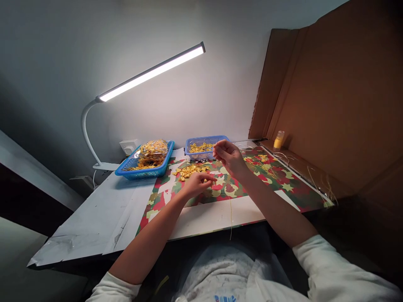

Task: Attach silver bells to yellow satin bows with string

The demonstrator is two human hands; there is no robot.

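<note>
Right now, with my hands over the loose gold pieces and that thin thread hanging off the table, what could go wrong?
1. The thread trails over the table's front edge toward your lap; it could snag and pull free of the right hand.
2. The loose gold pieces lie unboxed beside the left hand; a forearm sweep might scatter them.
3. The small blue basket sits close behind your right hand and could be knocked.

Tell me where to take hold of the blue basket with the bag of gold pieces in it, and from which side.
Grip the blue basket by its near long rim, coming from the front, left of the left hand. That edge faces the person and looks bare, while the bag fills the middle and the lamp base crowds the far left corner.
</note>
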